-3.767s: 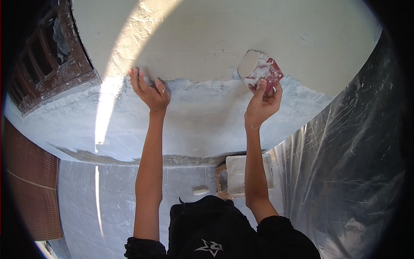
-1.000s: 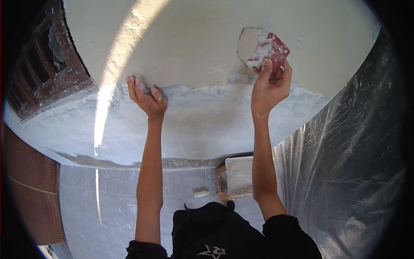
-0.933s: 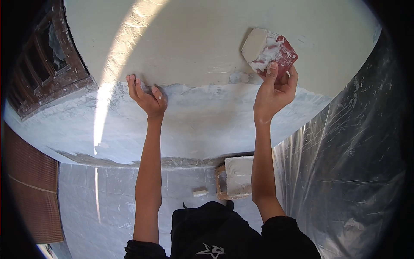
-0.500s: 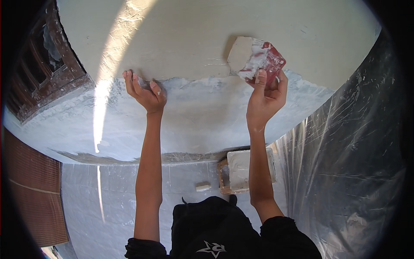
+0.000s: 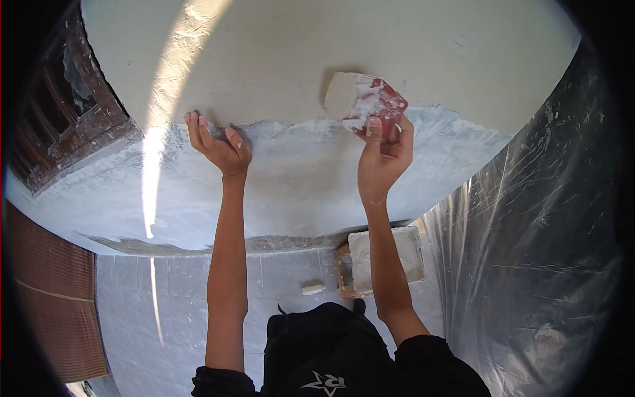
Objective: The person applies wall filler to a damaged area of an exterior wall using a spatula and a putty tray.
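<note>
My right hand point(image 5: 383, 159) grips a red putty knife point(image 5: 391, 99) smeared with white filler. Its wide, cream-coated blade lies against the wall point(image 5: 278, 73), just above the ragged border between beige coating and the whiter lower band point(image 5: 291, 178). The thumb presses on the front while the fingers curl behind. To the left, my left hand point(image 5: 225, 152) is at the same border, fingers apart and bent toward the wall. I see no tool in it, though part of the palm side is shadowed.
Below my right forearm stands a rectangular tub of pale filler point(image 5: 405, 255) beside a wooden frame point(image 5: 345, 271). A small white block point(image 5: 313, 289) lies on the tiled floor point(image 5: 185, 298). Plastic sheeting point(image 5: 529, 264) hangs at right; a brown wooden window frame point(image 5: 99, 126) is at left.
My right hand and the putty knife have shifted left and slightly down along the wall. The left hand has barely moved.
</note>
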`<state>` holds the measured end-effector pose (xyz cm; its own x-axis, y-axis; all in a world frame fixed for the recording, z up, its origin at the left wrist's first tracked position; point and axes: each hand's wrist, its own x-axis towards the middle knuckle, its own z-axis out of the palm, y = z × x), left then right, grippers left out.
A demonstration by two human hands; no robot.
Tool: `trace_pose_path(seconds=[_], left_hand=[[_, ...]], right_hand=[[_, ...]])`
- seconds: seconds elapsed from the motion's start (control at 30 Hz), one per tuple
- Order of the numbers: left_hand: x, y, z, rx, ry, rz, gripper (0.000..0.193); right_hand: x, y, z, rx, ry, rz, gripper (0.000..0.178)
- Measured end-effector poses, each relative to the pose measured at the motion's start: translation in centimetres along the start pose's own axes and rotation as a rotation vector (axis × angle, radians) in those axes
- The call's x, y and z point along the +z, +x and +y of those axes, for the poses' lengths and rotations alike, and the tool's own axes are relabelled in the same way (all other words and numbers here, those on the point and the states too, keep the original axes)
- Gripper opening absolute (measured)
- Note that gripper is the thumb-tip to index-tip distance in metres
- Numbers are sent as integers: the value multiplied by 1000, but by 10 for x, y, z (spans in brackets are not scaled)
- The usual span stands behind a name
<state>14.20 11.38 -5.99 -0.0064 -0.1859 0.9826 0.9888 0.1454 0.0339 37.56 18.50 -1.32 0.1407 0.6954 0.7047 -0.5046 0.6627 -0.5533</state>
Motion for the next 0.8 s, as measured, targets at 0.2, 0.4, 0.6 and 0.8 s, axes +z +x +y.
trace_pose_path(seconds=[0.2,0.4,0.6,0.8], left_hand=[[1,0,1,-2,-10,-3,50],[-3,0,-1,9,3,1,51],[-14,-1,-5,44,-82,-142,55],[-47,27,11,-49,-122,-226,53]], right_hand=[[-6,11,19,86,-62,95,28],[11,0,-5,55,15,-31,29],[14,8,10,144,-70,116,27],[7,4,-8,83,-3,57,26]])
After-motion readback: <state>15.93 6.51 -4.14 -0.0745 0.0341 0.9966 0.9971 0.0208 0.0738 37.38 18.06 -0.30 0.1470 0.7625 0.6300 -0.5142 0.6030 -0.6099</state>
